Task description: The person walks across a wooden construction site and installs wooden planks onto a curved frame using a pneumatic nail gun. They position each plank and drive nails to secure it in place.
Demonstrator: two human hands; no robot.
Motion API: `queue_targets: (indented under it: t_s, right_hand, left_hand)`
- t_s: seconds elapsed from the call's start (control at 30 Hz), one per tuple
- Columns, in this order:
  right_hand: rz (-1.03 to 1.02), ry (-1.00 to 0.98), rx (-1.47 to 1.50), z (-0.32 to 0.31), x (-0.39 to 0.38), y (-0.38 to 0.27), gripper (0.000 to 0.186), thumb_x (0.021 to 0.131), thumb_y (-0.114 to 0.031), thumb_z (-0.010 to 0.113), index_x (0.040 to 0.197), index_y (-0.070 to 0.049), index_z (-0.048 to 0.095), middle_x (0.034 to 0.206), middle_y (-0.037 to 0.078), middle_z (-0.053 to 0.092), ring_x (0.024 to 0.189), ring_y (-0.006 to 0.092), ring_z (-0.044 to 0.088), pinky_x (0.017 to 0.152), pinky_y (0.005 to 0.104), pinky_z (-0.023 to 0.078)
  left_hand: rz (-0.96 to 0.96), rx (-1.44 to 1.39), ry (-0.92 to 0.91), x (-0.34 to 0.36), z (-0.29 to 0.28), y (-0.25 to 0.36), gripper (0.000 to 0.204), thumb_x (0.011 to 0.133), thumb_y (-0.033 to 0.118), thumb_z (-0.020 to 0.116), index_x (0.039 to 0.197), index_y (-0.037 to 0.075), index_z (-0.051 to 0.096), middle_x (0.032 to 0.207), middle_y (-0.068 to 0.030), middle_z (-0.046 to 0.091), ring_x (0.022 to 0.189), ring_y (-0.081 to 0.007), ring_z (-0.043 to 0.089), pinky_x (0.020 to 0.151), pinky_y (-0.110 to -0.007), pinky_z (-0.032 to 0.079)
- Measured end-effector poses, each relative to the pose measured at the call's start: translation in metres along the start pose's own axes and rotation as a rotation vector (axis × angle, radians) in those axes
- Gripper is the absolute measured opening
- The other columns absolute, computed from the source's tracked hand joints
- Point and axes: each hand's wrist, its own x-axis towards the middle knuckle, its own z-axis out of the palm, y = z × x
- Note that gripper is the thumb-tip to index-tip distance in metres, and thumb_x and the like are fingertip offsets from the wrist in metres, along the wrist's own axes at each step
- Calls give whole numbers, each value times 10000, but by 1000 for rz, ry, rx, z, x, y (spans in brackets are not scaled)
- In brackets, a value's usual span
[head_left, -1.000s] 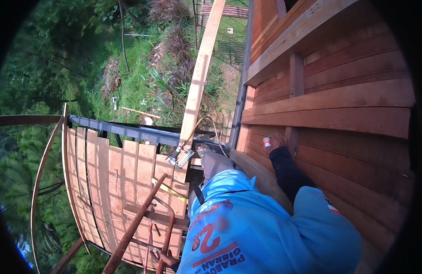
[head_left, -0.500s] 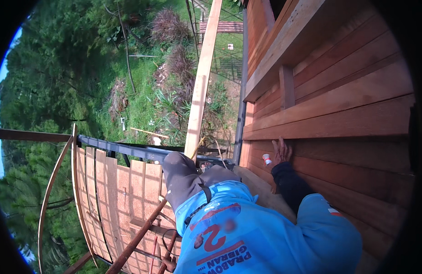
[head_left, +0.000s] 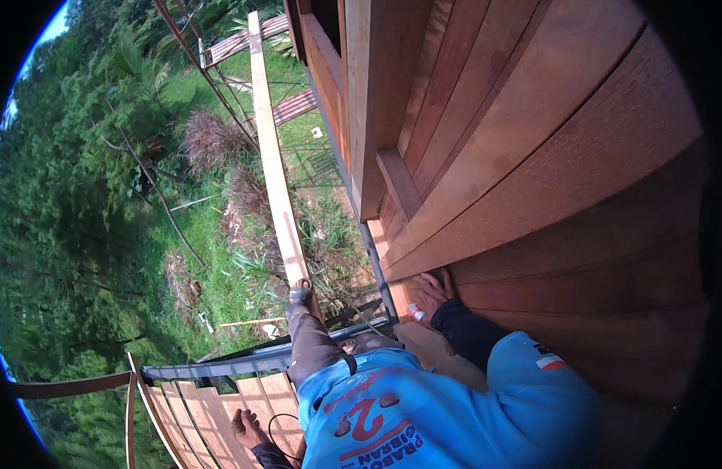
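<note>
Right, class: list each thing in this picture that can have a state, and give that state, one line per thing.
Long pale plank: tilted, running away over the grass, near end gripped.
Co-worker's grey-sleeved hand: closed on the plank's near end.
Co-worker's dark-sleeved hand: pressed flat against the wooden wall.
Small white object: beside that hand; cannot tell whether it is held.
Dark railing: in place along the deck edge.

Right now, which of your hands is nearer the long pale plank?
Left. The left hand is at the near end of the long pale plank; the right hand is off to its right, flat against the reddish wooden wall.
</note>
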Motion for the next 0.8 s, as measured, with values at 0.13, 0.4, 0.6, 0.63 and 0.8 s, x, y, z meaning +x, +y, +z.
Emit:
queue_targets:
  t_s: [0.13, 0.4, 0.6, 0.63, 0.8]
  right_hand:
    - [-18, -59, -172, 3, 7, 3, 519, 766, -533, 552, 1046, -107, 651, 1351, 37, 452, 1355, 187, 207, 1079, 614, 44]
    - [-80, 145, -216, 44, 0, 20, 460, 716, -442, 610, 1066, -146, 640, 1235, 29, 539, 1305, 182, 325, 1071, 647, 76]
    - [-30, 151, -210, 47, -2, 13, 311, 771, -352, 533, 968, -120, 599, 1280, 8, 492, 1323, 193, 307, 1108, 597, 133]
    - [-5, 150, -198, 38, 1, 12, 312, 771, -352, 535, 969, -119, 599, 1280, 10, 492, 1322, 194, 309, 1107, 595, 136]
    - [148, 164, -165, 14, 9, -1, 317, 770, -351, 544, 975, -115, 600, 1278, 19, 494, 1314, 202, 320, 1105, 585, 149]
  left_hand:
    - [380, -134, -437, 55, 178, 144, 342, 890, 142, 618, 1168, -43, 548, 1017, -102, 631, 897, -152, 592, 809, -276, 483]
    - [1180, -428, -1405, -140, 435, 406, 826, 764, 359, 751, 1391, 19, 334, 1246, -149, 530, 1171, -261, 506, 976, -385, 397]
    - [666, -366, -2222, -192, 497, 425, 654, 676, 175, 837, 1195, -25, 492, 1121, -117, 615, 1000, -167, 593, 869, -320, 480]
    - [572, -315, -2282, -189, 500, 424, 597, 677, 143, 832, 1157, -30, 524, 1066, -110, 640, 951, -166, 615, 842, -309, 495]
    - [541, -279, -2436, -187, 516, 422, 349, 689, 73, 810, 974, -35, 641, 889, -93, 692, 800, -151, 654, 744, -275, 528]
